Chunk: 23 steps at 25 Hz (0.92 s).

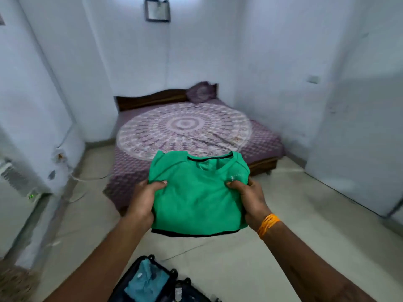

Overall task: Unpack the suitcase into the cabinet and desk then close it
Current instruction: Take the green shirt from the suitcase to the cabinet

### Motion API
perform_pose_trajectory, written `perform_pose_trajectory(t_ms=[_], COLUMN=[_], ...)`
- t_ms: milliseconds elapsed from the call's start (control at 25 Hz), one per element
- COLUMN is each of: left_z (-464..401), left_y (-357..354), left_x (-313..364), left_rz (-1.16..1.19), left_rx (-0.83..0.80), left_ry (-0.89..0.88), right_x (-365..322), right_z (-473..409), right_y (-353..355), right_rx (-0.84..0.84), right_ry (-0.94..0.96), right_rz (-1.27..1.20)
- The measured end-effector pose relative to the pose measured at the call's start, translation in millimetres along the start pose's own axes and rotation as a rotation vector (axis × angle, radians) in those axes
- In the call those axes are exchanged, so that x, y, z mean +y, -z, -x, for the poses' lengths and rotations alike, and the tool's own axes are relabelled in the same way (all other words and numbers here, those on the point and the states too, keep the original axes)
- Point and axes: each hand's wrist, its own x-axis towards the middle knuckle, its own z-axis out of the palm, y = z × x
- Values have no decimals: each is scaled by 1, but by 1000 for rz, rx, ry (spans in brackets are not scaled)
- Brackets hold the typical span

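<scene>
above the open suitcase both hands, left and right, pinch our folded green shirt; loosened grip risks it unfolding.

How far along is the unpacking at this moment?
Early to midway. Done: the folded green shirt is out. In hand: left hand and right hand grip it. Left: the suitcase lies open, blue clothing inside; no cabinet or desk in view.
</scene>
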Motion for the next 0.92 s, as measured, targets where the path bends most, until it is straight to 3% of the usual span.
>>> perform_pose_trajectory(t_ms=[200, 520, 920], left_z=[33, 170, 375], left_y=[-153, -442, -776], left_x=[-40, -135, -241], left_rz=[-53, -111, -218], left_rx=[-307, -729, -1069], left_ry=[88, 108, 173], right_x=[-44, -126, -219], right_z=[63, 199, 348], right_y=[153, 431, 753], right_rx=[320, 779, 1147], right_ry=[107, 267, 418], right_rz=[-8, -21, 27])
